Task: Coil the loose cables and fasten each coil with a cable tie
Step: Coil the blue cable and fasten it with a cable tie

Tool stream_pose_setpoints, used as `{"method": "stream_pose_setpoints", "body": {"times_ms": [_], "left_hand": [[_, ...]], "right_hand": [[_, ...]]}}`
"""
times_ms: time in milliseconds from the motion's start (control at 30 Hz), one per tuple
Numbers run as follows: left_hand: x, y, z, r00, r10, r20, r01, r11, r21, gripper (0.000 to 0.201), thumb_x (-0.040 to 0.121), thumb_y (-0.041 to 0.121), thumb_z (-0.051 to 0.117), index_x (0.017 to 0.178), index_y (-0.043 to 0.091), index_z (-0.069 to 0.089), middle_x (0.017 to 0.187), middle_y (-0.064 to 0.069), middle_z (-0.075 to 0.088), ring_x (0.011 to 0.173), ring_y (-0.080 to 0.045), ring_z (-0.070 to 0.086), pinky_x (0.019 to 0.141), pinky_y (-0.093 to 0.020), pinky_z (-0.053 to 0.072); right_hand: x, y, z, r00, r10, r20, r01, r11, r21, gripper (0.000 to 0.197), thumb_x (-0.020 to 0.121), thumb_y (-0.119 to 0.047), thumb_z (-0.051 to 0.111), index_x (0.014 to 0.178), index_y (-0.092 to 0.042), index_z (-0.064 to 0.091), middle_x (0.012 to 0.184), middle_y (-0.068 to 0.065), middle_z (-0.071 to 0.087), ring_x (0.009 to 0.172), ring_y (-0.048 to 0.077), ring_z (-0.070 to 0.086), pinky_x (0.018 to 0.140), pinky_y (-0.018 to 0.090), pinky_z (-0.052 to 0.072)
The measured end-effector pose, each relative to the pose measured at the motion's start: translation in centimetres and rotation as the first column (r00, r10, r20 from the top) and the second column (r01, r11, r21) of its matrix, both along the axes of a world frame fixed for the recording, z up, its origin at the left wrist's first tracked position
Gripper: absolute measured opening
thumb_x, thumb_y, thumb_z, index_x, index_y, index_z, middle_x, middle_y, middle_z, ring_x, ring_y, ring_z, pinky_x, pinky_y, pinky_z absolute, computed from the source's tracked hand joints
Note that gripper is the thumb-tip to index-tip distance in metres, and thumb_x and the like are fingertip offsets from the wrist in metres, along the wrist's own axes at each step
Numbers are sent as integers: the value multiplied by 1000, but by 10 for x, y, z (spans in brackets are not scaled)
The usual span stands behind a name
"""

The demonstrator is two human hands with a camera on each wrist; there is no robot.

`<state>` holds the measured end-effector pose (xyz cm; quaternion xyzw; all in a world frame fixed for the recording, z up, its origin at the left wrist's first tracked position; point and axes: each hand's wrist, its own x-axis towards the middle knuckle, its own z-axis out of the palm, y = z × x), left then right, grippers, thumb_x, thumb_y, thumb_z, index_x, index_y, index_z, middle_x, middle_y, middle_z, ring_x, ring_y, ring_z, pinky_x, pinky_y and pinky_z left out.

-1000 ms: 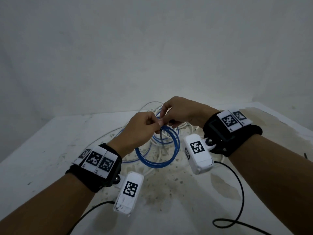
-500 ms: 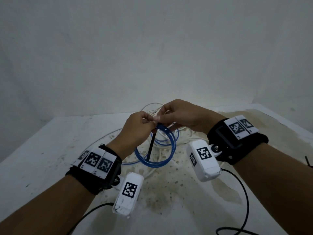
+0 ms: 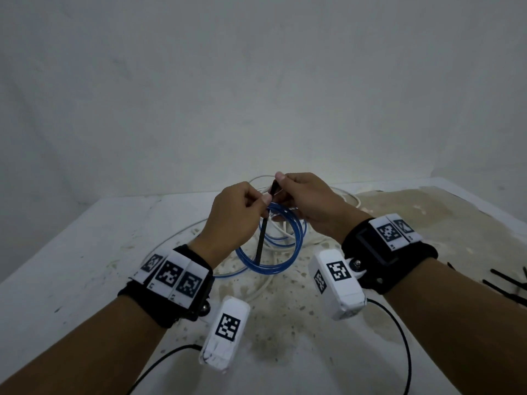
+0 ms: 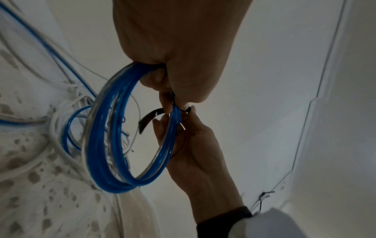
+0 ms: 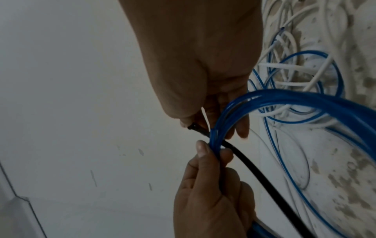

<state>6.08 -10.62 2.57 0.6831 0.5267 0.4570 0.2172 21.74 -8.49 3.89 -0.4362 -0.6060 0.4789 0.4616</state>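
A blue cable coil (image 3: 273,252) of several turns hangs above the stained white table (image 3: 85,266). My left hand (image 3: 263,203) pinches the coil's top between thumb and fingers; the right wrist view shows this pinch on the blue coil (image 5: 254,99). A black cable tie (image 3: 261,243) passes through the coil beside that pinch, its long tail pointing down. My right hand (image 3: 278,181) pinches the tie's upper end just above the left thumb. In the left wrist view the tie (image 4: 146,119) curves out behind the coil (image 4: 101,145).
Loose white cables (image 3: 346,196) and a loose blue cable (image 3: 228,273) lie tangled on the table under the coil. Several spare black cable ties (image 3: 504,283) lie at the right edge. Black leads (image 3: 399,337) trail from the wrist cameras. A plain wall stands behind.
The black tie came into view through the coil, and my right hand has raised its upper end above the left thumb. Both hands moved slightly up and away.
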Motion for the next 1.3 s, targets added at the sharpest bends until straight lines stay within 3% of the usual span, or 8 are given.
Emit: {"method": "stream_pose_setpoints", "body": {"times_ms": [333, 667, 733, 867, 967, 1100, 1200, 1300], "left_hand": [[4, -3, 5, 984, 82, -156, -57, 986, 158, 19, 95, 29, 62, 87, 13, 64, 83, 3, 67, 80, -12, 60, 65, -15, 41], [-2, -1, 15, 992, 84, -92, -75, 992, 97, 13, 93, 29, 65, 92, 17, 64, 85, 6, 66, 83, -7, 61, 65, -13, 40], [-3, -2, 17, 995, 72, -72, -66, 995, 79, 13, 93, 30, 65, 99, 19, 65, 85, 5, 67, 82, -6, 63, 66, -14, 40], [-4, -3, 22, 995, -11, -102, 13, 1000, 19, 21, 95, 26, 62, 87, 15, 79, 76, 2, 73, 79, -15, 68, 76, -32, 52], [-3, -4, 24, 996, -4, -84, 6, 1000, 21, 21, 94, 24, 63, 84, 14, 79, 73, 3, 73, 76, -11, 68, 73, -28, 51], [-6, -2, 22, 997, 58, -41, -58, 998, -4, 24, 93, 27, 65, 78, 12, 77, 56, 3, 62, 52, -9, 52, 55, -24, 41], [-12, 4, 20, 993, 105, 47, -101, 992, -70, 24, 92, 27, 67, 78, 10, 77, 72, -10, 71, 67, -22, 63, 62, -31, 45], [-14, 6, 18, 987, 113, 110, -96, 985, -145, 21, 90, 25, 69, 80, 8, 77, 74, -8, 72, 70, -14, 63, 62, -25, 45]], "right_hand": [[-10, -5, -6, 999, -8, -46, 5, 998, -64, 35, 104, -31, 49, 92, -2, 65, 65, 6, 62, 55, 15, 59, 61, 35, 59], [-12, -14, -1, 998, 58, -29, -55, 994, 97, 28, 106, -19, 43, 85, -12, 60, 76, 13, 64, 64, 18, 61, 61, 35, 58], [-11, -15, 0, 998, 59, 4, -59, 989, 133, 26, 106, -19, 43, 87, -13, 60, 79, 14, 66, 67, 20, 63, 64, 37, 59], [-11, -14, -2, 1000, 1, 30, -7, 983, 182, 7, 104, -11, 46, 103, -5, 51, 74, 10, 69, 69, 23, 67, 59, 33, 59], [-13, -18, -1, 999, -13, -30, 18, 989, 144, 4, 103, -7, 47, 106, -6, 46, 71, 9, 69, 68, 24, 66, 58, 34, 60], [-7, -12, 1, 989, -91, 117, 70, 982, 177, 26, 94, 5, 47, 114, -10, 54, 94, 6, 70, 87, 27, 68, 80, 48, 58], [0, -15, -2, 944, -61, 323, -57, 938, 341, 38, 83, 3, 63, 107, -27, 67, 120, -6, 61, 114, 10, 57, 97, 33, 48], [-6, -20, -4, 943, -95, 318, -88, 853, 515, 8, 84, -21, 78, 91, -22, 73, 112, -8, 69, 106, 2, 62, 95, 20, 44]]}}
